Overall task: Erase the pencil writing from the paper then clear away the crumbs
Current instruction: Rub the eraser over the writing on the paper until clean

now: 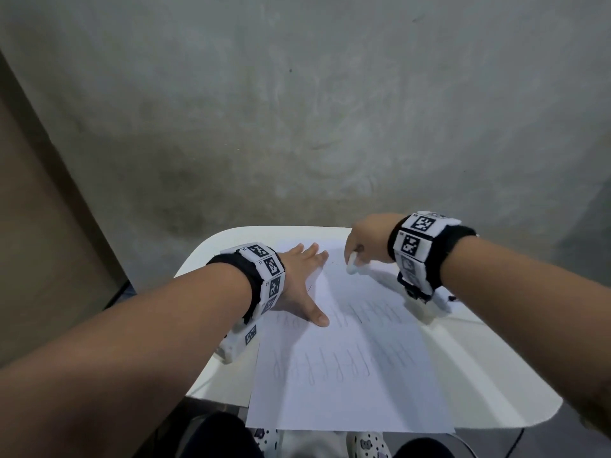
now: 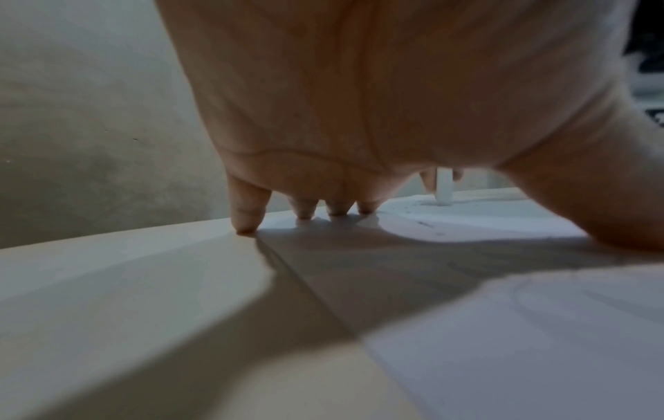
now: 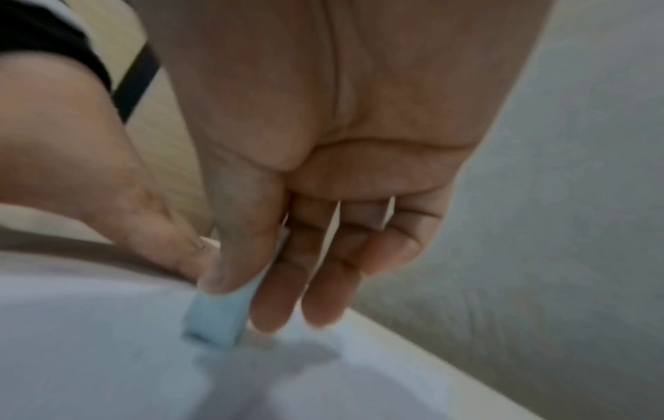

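Head view: left hand [image 1: 299, 285] flat, pins paper [image 1: 347, 375] near table's [image 1: 479, 375] far edge; right hand [image 1: 363, 242] pinches eraser [image 1: 351, 262] w/ fingertips; hard rubbing could crease sheet

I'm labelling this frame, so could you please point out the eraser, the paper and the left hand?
eraser [image 3: 215, 318]: right wrist view, on its lower end below the pinching fingers.
paper [image 1: 347, 385]: head view, on its near half, among the pencil loops.
left hand [image 1: 297, 285]: head view, on the back of the hand.
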